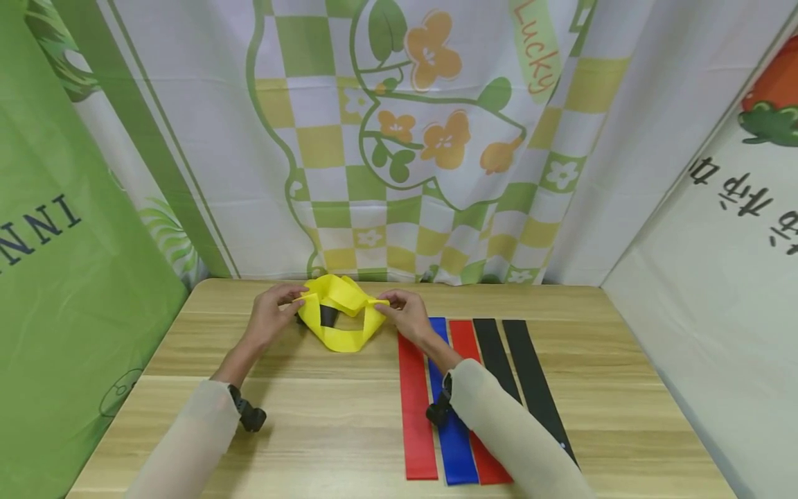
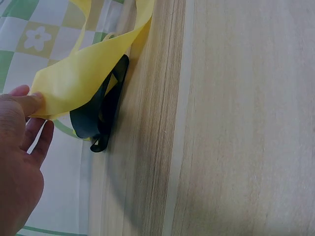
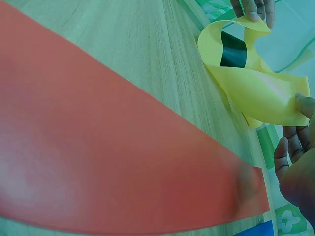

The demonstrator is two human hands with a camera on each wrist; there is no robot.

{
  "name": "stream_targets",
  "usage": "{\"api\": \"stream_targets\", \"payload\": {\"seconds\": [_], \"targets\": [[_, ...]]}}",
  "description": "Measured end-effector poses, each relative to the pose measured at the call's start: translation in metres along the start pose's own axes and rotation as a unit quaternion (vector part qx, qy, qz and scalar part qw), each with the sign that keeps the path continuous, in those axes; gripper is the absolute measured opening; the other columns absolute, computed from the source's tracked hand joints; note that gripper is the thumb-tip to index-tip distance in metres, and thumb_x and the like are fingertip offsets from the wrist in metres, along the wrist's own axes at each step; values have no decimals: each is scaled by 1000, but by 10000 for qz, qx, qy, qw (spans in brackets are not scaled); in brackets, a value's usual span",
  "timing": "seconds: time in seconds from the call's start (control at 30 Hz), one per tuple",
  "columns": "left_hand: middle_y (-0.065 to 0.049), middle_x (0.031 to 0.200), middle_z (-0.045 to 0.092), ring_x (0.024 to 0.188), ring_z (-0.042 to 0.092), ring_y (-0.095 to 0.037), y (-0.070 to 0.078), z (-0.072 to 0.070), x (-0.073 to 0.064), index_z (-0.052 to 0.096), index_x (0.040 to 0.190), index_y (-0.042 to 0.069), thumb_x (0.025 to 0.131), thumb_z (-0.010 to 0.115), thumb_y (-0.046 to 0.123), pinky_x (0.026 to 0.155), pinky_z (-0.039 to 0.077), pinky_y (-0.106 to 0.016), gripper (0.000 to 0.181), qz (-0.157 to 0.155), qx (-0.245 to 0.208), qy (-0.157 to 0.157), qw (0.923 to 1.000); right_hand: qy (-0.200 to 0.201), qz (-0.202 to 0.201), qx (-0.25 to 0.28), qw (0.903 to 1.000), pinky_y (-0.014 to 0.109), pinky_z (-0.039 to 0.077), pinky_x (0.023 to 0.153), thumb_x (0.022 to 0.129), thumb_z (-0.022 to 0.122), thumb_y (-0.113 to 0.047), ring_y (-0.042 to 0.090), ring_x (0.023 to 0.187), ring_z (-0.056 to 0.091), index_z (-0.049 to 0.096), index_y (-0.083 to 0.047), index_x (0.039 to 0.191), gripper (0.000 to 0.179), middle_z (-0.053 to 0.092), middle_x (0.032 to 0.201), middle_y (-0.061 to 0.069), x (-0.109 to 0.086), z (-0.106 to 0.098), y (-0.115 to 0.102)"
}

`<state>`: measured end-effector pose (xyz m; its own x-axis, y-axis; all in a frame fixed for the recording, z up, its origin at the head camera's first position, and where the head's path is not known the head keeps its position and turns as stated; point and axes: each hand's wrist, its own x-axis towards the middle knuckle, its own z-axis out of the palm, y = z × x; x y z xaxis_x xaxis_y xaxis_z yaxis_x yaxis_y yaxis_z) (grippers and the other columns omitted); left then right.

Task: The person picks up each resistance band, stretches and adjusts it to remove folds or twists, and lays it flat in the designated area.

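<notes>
Near the back of the table, both hands hold a yellow band (image 1: pixel 344 339) that bends into loops. On its left side, the left hand (image 1: pixel 272 313) pinches a folded part of the band between thumb and fingers. The right hand (image 1: pixel 406 315) pinches the opposite side the same way. A black band (image 2: pixel 91 115) passes through the yellow loop and lies low beside the left hand; in the right wrist view a dark patch of the black band (image 3: pixel 233 50) shows inside the loop. How the bands join is partly hidden by the folds.
Under and beside the right forearm lie flat strips: a red strip (image 1: pixel 416 416), a blue strip (image 1: pixel 457 450), another red strip (image 1: pixel 463 336) and two black strips (image 1: pixel 533 374). A patterned curtain (image 1: pixel 405 229) hangs behind the wooden table (image 1: pixel 324 416).
</notes>
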<state>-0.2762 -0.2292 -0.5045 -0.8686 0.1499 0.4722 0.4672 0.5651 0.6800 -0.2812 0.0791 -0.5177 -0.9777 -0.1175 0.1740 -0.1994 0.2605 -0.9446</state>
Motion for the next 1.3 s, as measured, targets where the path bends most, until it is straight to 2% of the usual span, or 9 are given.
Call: {"api": "stream_targets", "payload": {"seconds": [0.27, 0.57, 0.63, 0.7, 0.8, 0.87, 1.07, 1.17, 1.3], "targets": [[-23, 111, 75, 99, 72, -41, 0, -1, -1, 76, 106, -4, 90, 75, -14, 90, 61, -55, 19, 157, -192, -18, 9997, 140, 110, 259, 9995, 18, 44, 59, 95, 80, -7, 12, 78, 59, 78, 3, 107, 15, 74, 95, 11, 1, -4, 3], [-20, 108, 77, 106, 72, -41, 3, -5, -2, 82, 98, -1, 89, 75, -15, 95, 58, -53, 18, 368, 183, -233, 9989, 327, 246, 406, 9983, 21, 48, 65, 95, 80, -8, 14, 83, 63, 78, 2, 107, 16, 72, 107, 15, 1, -12, 1], [-21, 108, 77, 105, 73, -41, 3, -6, -3, 82, 99, -2, 88, 75, -16, 95, 59, -48, 18, 394, 270, -121, 9988, 380, 288, 491, 9977, 27, 51, 67, 96, 79, -9, 23, 85, 66, 77, 2, 108, 16, 71, 106, 15, 1, -14, 0], [-20, 108, 77, 104, 73, -40, 3, -8, -4, 82, 100, -3, 88, 76, -15, 96, 59, -33, 18, 415, 336, 52, 9986, 441, 317, 628, 9965, 35, 55, 70, 96, 78, -8, 35, 88, 67, 76, 3, 108, 16, 71, 104, 15, 2, -16, -1], [-21, 107, 77, 103, 73, -41, 3, -11, -4, 81, 100, -5, 87, 77, -14, 95, 51, -11, 17, 440, 271, 391, 9979, 512, 377, 877, 9941, 46, 59, 76, 96, 78, -7, 47, 95, 67, 75, 3, 108, 16, 72, 101, 13, 2, -19, -2], [-21, 107, 77, 103, 73, -41, 3, -13, -4, 81, 101, -5, 87, 79, -13, 93, 44, -3, 16, 399, 159, 588, 9973, 547, 375, 1004, 9927, 50, 60, 78, 96, 78, -6, 50, 97, 67, 75, 3, 109, 16, 74, 101, 11, 3, -21, -3], [-19, 108, 77, 102, 73, -36, 6, -17, -6, 81, 101, -5, 85, 81, -13, 93, 48, -4, 19, 164, -171, 1021, 9945, 616, 358, 1164, 9907, 41, 61, 73, 97, 76, -5, 47, 97, 69, 75, 4, 111, 16, 78, 101, 10, 5, -25, -3], [-18, 108, 77, 102, 72, -22, 9, -19, -7, 82, 102, -4, 84, 82, -13, 93, 51, -8, 20, 66, -258, 1193, 9925, 716, 349, 1269, 9887, 31, 58, 69, 97, 76, -3, 37, 90, 70, 74, 5, 110, 16, 78, 99, 9, 6, -26, -3], [-20, 110, 76, 101, 67, -3, 12, -22, -9, 81, 102, -5, 84, 82, -13, 95, 56, -16, 20, -10, -535, 1446, 9880, 878, 327, 1443, 9851, 28, 57, 68, 97, 77, -3, 16, 80, 68, 73, 6, 110, 16, 78, 96, 7, 7, -28, -2]]}}
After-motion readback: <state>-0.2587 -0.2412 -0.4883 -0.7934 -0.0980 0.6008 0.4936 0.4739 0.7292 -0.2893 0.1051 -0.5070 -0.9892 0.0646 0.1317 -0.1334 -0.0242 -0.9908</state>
